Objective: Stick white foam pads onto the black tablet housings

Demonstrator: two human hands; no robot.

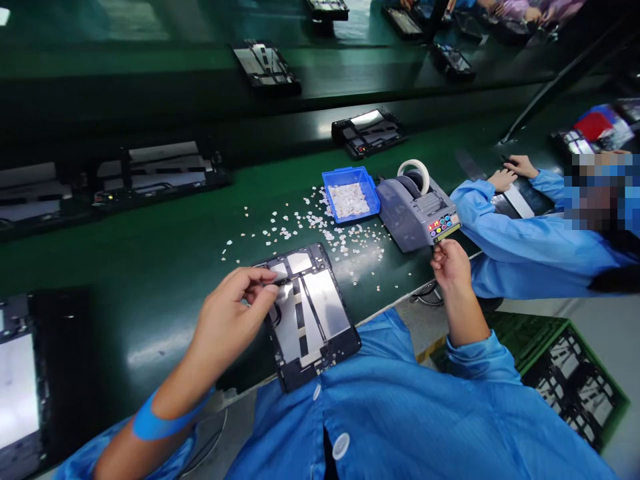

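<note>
An opened tablet (325, 300) with silver battery panels and black flat cables lies tilted at the bench edge, against my blue smock. My left hand (240, 300) is over its upper left corner, thumb and forefinger drawn together in a pinch; anything between them is too small to make out. My right hand (451, 263) pinches at the front outlet of a grey tape dispenser (410, 213), its fingers curled closed. What those fingertips hold is hidden. On top of the dispenser sits a roll of pale tape (416, 175).
Beside the dispenser, a blue bin (345, 175) holds small white pieces, with more scattered pieces (320, 220) on the green bench. Other opened tablets (370, 130) lie behind and at left. A co-worker's sleeve (505, 233) is close on the right. A green crate (545, 340) stands below.
</note>
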